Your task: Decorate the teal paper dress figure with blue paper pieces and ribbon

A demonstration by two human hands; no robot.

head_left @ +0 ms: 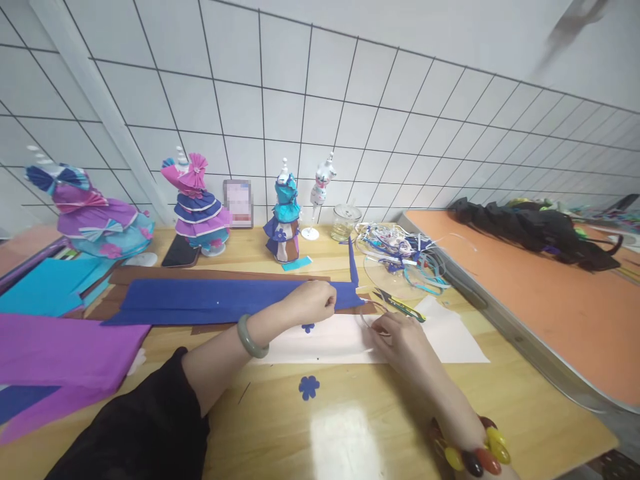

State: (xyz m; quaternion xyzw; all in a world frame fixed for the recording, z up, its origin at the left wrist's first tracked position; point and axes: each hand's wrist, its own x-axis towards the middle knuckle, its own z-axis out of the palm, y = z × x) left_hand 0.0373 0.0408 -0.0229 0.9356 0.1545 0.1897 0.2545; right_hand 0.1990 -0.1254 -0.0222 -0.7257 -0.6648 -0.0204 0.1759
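My left hand (313, 300) is closed, fingers curled down over the long blue crepe-paper strip (195, 299); whatever it grips is hidden. To its right, my right hand (400, 337) pinches a thin, pale curling strip (366, 319) above the white paper sheet (320, 347). A small blue flower cutout (308, 328) lies on that sheet, below my left hand. Nearer to me, a second blue paper flower (309, 387) rests on the bare wood. Black-and-yellow thread snips (400, 305) lie just beyond my right hand.
Dress forms in paper dresses (200, 200) stand along the back, beside a bare small form (323, 183), a propped phone (239, 203) and a glass jar (345, 222). Tangled scraps (400, 250) fill the back right. Purple paper (65, 347) and turquoise paper (55, 283) lie left.
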